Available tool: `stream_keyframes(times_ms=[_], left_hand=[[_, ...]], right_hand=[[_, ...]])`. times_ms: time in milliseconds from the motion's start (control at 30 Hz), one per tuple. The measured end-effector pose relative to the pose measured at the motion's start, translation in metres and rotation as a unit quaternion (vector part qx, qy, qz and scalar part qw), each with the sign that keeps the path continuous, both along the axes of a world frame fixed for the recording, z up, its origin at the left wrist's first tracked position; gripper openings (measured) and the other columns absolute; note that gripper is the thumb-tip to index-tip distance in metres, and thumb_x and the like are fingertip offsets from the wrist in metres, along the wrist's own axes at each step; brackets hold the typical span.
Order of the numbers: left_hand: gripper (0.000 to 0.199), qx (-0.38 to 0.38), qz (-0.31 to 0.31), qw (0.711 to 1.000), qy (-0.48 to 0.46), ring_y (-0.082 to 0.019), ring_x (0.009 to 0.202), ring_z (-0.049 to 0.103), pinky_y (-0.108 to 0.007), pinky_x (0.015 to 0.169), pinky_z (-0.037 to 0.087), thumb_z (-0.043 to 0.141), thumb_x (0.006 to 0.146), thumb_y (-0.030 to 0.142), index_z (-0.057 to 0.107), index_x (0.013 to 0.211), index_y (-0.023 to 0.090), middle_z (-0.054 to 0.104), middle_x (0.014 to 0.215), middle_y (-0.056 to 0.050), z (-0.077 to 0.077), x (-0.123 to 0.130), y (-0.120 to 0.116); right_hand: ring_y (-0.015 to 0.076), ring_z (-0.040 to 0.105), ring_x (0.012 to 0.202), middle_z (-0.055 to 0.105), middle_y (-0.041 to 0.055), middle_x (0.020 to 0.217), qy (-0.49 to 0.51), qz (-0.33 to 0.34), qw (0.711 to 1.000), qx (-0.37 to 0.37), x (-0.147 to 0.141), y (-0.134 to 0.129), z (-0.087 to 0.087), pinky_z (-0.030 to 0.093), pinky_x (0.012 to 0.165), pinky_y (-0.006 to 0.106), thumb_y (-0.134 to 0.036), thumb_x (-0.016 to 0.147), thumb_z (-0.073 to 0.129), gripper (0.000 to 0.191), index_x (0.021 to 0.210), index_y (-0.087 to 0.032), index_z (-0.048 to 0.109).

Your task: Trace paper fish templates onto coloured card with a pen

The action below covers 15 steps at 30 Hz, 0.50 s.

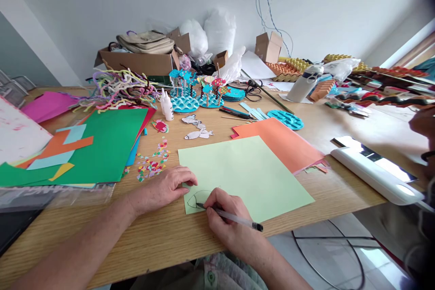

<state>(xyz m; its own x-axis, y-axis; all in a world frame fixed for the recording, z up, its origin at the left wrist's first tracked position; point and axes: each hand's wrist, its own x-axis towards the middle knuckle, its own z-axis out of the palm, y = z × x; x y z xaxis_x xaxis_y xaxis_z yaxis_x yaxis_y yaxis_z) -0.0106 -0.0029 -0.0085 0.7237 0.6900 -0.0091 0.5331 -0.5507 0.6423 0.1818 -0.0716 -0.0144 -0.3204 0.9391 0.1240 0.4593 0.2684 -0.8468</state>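
While the right hand [227, 227] clamps a pen [239, 219] above the near left corner of the pale sheet [251, 167], its tip at a drawn outline [194, 197], the left hand [172, 184] rests on the left edge, thumb and fingers apart.

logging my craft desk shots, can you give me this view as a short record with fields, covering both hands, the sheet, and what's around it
left hand: resting at the left edge of the light green sheet
right hand: gripping a pen, tip at the drawn outline
drawn outline: dark curved lines near the sheet's lower left corner
beyond the sheet: white fish cutout, white bottles
left of the sheet: small colored paper bits, dark green sheet
under its upper right part: orange sheet
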Motion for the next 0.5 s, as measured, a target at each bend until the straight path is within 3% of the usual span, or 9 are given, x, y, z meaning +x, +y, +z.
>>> stream_keyframes(times_ms=[500], left_hand=[[0.022, 0.004, -0.004, 1.000, 0.000, -0.014, 0.090, 0.053, -0.023, 0.080, 0.039, 0.052, 0.078, 0.003, 0.057, 0.092, 0.019, 0.059, 0.093, 0.001, 0.0002, 0.0005, 0.0009]], right_hand=[[0.0079, 0.033, 0.045, 0.037, -0.0074, 0.050, -0.008, 0.000, 1.000, -0.008, 0.0002, 0.0007, 0.0013, 0.026, 0.045, 0.019, -0.010, 0.071, 0.040, 0.010, 0.069, -0.019, 0.046]])
